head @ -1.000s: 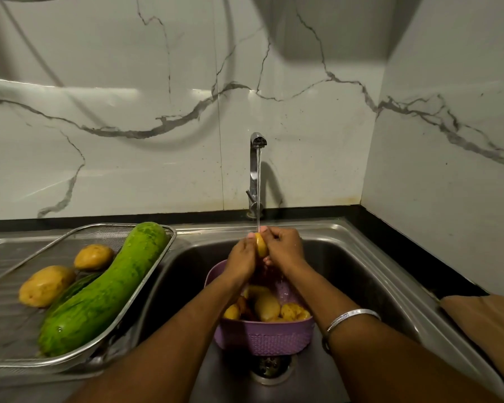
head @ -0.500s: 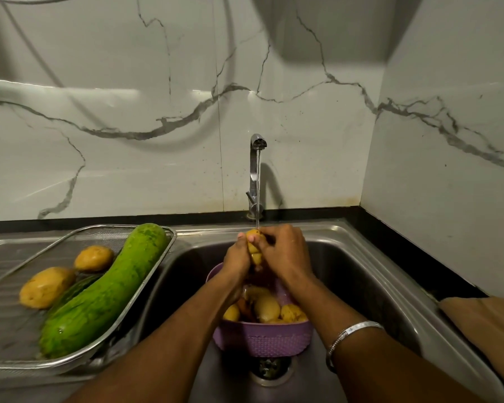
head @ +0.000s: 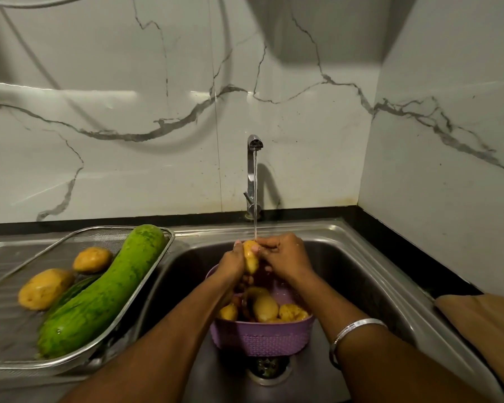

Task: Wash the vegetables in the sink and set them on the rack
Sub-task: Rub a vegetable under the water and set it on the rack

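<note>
Potato: small yellow potato [head: 250, 256] upright under the tap stream, above the purple plastic basket [head: 262, 338].
Hands: left hand [head: 230, 261] and right hand [head: 285, 257] both grip it.
Rack: wire rack [head: 146, 280] lies to the left, nearer the left hand.

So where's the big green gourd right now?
Head view, left side: the green gourd lies diagonally in the wire rack, beside two potatoes, left of the sink.

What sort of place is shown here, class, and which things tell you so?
Most likely a home kitchen: a steel sink with a running tap, and vegetables draining on a rack beside it.
</note>
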{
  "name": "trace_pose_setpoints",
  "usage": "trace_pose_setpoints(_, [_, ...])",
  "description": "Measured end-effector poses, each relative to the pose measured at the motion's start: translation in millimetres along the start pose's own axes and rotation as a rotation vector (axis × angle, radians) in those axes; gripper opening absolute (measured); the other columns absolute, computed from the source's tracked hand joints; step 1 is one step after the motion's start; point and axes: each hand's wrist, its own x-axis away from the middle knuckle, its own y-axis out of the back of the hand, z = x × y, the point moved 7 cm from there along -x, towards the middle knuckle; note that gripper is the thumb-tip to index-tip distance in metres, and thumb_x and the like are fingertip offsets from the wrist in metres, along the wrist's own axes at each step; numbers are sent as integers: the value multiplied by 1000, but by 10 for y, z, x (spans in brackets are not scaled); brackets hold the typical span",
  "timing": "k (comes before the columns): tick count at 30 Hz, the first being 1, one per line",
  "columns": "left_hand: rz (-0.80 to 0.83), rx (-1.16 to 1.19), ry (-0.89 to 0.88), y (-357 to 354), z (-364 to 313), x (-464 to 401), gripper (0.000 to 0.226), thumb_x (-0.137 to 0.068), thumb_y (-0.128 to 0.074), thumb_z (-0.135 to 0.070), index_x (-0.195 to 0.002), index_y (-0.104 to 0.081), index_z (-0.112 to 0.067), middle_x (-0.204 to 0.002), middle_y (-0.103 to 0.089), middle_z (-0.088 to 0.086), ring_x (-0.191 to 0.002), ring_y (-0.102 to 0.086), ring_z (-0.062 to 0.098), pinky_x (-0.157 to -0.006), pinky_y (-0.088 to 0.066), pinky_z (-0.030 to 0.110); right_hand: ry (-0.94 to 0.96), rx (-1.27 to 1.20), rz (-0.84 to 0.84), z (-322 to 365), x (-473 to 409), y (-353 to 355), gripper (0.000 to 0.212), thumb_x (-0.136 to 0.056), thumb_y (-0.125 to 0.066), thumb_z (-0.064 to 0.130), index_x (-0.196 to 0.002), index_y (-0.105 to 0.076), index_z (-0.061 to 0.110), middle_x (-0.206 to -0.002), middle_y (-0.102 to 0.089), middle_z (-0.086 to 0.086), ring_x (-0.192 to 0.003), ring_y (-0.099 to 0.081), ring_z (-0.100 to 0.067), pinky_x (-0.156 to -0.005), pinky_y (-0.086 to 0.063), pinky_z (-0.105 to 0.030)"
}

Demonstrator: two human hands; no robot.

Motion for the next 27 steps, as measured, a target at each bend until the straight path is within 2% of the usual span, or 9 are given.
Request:
trace_pose_setpoints(4, [31,3,10,-52,3,18,62,-106,-18,-53,-120,-57,-6,-62,-53,9,-51,-47,16,-46,-35,22,-119,-244,1,-125,-13,7,19,-97,-68,19,-113,-76,17,-102,-77,-5,-95,-73,-21,-71,-65,-35])
trace_pose_setpoints(7, [24,43,-30,-74,-64,23,63,-106,-19,-54,-113,-61,-6,-62,-58,10,-43,-47,14,-41,-34,20,-111,-296,-31,-114,-30,3,23,-92,-74,22,-114,-76,16,-106,-77,-2,-95,-72,-15,-73,-63,-27])
trace_pose_setpoints(9, [38,70,-67,-89,-84,24,61,-105,-21,-56,-113,-62,-12,-74,-67,12,-45,-55,14,-43,-43,21,-90,-275,-23,-93,-24,-16,25,-89,-77,24,-113,-77,16,-103,-77,2,-91,-72,-9,-73,-60,-20])
trace_pose_setpoints(11, [24,45,-124,-97,-104,-10,63,-105,-21,-56,-122,-62,-11,-97,-72,16,-76,-70,23,-72,-60,35,-112,-270,-33,-94,-12,-23,21,-91,-75,26,-110,-78,16,-97,-76,2,-80,-74,-15,-67,-61,-23])
trace_pose_setpoints(13, [-9,1,-166,-86,-115,-39,63,-106,-22,-54,-125,-61,-8,-110,-70,19,-100,-68,31,-92,-56,43,-169,-321,-78,-116,-15,-24,20,-93,-73,29,-101,-79,13,-87,-77,-7,-67,-75,-29,-64,-64,-43])
trace_pose_setpoints(15, [-21,13,-173,-88,-119,-56,63,-106,-22,-53,-123,-61,-7,-110,-69,20,-101,-68,31,-89,-56,41,-204,-335,-105,-119,-30,-22,21,-93,-72,32,-96,-79,11,-80,-76,-12,-64,-75,-34,-64,-64,-49])
trace_pose_setpoints(19, [-52,77,-140,-71,-110,-59,66,-106,-23,-53,-119,-64,-4,-102,-72,25,-93,-70,32,-88,-56,43,-187,-342,-53,-89,-40,-50,21,-94,-71,32,-106,-77,16,-87,-78,-8,-58,-71,-21,-56,-60,-32])
trace_pose_setpoints(23, [-68,60,-126,-45,-94,-66,66,-106,-23,-52,-117,-65,-2,-98,-71,24,-81,-66,30,-66,-52,32,-137,-301,-22,-70,-8,-97,23,-96,-69,26,-116,-75,18,-88,-76,-1,-55,-67,-14,-50,-55,-23])
trace_pose_setpoints(27, [-68,-85,-230,-61,-147,0,54,-108,-22,-48,-115,-60,-9,-92,-67,16,-72,-61,21,-56,-45,27,-143,-266,-180,-105,24,2,14,-95,-70,27,-88,-78,20,-71,-73,-1,-56,-67,-15,-55,-59,-30])
